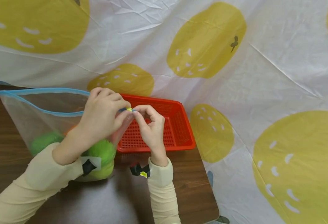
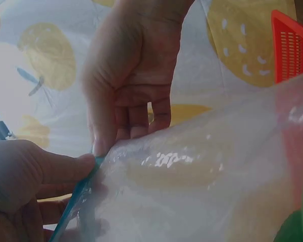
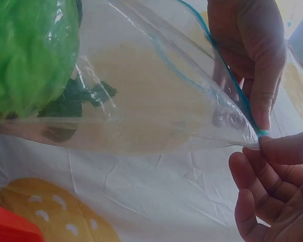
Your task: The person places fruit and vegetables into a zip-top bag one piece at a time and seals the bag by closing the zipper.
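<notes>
A clear zip bag [image 1: 13,107] with a blue zip strip stands on the table, its mouth gaping on the left side. Near the bag's right corner, my left hand [image 1: 100,110] pinches the strip beside a small yellow slider [image 1: 129,109]. The thumb and index finger of my right hand [image 1: 152,124] pinch the very corner, close to the left fingertips. The right wrist view shows both the left hand [image 3: 252,55] and the right hand [image 3: 278,176] at that corner. Inside the bag lie a leafy green vegetable [image 3: 30,55], other green pieces [image 1: 46,141] and something orange [image 1: 69,130].
Behind the bag and right hand stands a red perforated basket [image 1: 180,124]. The brown wooden table [image 1: 192,186] ends at the right. A white cloth with yellow fruit prints [image 1: 264,77] hangs at the back and right.
</notes>
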Tool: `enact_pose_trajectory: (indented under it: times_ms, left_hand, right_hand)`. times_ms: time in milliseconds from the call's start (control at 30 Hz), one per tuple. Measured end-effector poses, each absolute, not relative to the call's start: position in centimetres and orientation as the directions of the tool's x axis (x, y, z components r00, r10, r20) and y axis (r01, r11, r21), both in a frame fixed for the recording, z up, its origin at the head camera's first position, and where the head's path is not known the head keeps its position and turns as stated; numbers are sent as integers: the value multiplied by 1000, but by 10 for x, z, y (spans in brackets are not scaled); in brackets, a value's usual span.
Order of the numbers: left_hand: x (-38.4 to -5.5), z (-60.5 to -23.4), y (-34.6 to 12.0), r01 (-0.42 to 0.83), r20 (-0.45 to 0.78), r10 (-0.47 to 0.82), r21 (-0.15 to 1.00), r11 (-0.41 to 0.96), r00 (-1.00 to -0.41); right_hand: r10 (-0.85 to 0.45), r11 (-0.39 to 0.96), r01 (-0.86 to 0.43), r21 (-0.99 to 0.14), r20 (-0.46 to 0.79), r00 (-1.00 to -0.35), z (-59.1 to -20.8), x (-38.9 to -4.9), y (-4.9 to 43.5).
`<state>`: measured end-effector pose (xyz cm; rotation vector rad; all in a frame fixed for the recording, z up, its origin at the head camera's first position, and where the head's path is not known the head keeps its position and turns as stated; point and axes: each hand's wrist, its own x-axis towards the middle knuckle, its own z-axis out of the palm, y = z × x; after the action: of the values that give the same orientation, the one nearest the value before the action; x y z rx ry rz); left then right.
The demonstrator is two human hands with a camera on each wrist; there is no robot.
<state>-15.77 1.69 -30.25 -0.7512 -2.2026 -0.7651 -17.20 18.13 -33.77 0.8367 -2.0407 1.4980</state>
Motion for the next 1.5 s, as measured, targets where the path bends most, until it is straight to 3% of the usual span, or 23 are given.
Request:
enact_pose_trajectory:
  times_ms: [400, 700, 900, 1100, 1300, 1500]
  left_hand:
    - [-157, -300, -17, 680, 715, 346, 242, 692, -607]
    - [-158, -308, -75, 691, 723, 366, 210, 692, -586]
    - [-158, -313, -118, 608, 691, 349, 166, 776, -634]
    - [-172, -341, -169, 554, 730, 207, 272, 787, -652]
    - [-179, -359, -199, 478, 697, 104, 367, 798, -709]
    - [-180, -363, -199, 562, 721, 75, 466, 684, -689]
  right_hand:
    - [-173, 211, -734, -646, 714, -679, -341, -174, 181]
    - [-174, 202, -728, -655, 707, -685, -344, -175, 183]
    - [-158, 214, -729, -650, 713, -683, -346, -176, 189]
    - [-155, 195, -712, -674, 696, -701, -348, -176, 194]
    - [-152, 176, -712, -680, 696, -702, -348, -177, 195]
    - [-126, 135, -691, -710, 680, -722, -350, -178, 192]
